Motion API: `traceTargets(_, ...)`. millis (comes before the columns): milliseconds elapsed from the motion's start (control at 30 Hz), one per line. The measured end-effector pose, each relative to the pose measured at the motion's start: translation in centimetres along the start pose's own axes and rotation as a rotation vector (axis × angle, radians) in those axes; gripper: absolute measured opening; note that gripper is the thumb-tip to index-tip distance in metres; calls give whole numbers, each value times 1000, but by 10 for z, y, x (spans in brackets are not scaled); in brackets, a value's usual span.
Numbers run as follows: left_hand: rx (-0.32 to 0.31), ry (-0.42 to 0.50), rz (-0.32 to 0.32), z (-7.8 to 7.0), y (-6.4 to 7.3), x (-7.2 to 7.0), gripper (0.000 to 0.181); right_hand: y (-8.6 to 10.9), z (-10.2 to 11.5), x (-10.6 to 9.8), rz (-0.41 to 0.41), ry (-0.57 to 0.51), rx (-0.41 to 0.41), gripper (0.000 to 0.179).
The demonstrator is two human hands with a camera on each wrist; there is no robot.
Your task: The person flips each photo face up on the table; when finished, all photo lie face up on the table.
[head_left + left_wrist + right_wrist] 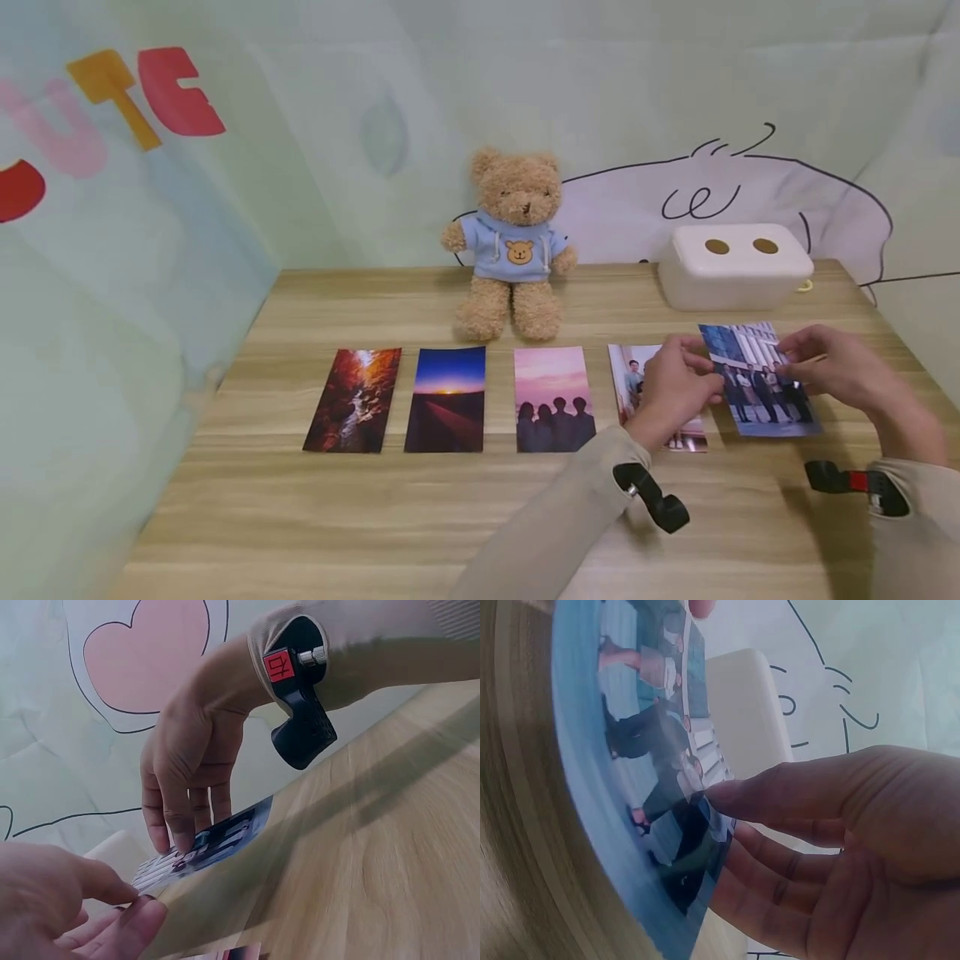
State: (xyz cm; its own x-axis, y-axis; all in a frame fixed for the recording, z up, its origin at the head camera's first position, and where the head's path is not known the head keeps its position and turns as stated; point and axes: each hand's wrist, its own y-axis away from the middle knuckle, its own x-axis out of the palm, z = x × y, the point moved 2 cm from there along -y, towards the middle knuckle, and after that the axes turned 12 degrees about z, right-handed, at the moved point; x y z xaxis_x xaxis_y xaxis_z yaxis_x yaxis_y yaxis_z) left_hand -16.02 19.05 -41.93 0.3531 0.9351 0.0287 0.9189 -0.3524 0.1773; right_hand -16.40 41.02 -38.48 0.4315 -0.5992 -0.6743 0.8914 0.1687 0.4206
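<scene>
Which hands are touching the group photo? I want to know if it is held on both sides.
Touching, both. In the head view the left hand pinches the group photo at its left edge, the right hand at its right.

The desk (375, 517) is light wood-grain laminate with a smooth, low-sheen finish. The group photo (761, 383) is glossy paper; the four prints (448, 400) lying in a row have the same gloss. The teddy bear (513, 242) is rough plush with a matt cloth hoodie. The white box (735, 267) is smooth matt plastic. The backdrop (300, 125) is printed cloth.
</scene>
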Motion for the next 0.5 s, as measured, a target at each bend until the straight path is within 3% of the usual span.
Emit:
traceTargets(133, -9, -150, 37, 1, 0, 0, 47, 1, -4, 0, 25, -2, 13, 38)
traceTargets(333, 15, -469, 55, 5, -4, -1, 45, 1, -6, 3, 48, 6, -9, 34)
traceTargets(500, 21, -589, 52, 7, -6, 0, 44, -1, -5, 5, 72, 2, -9, 32)
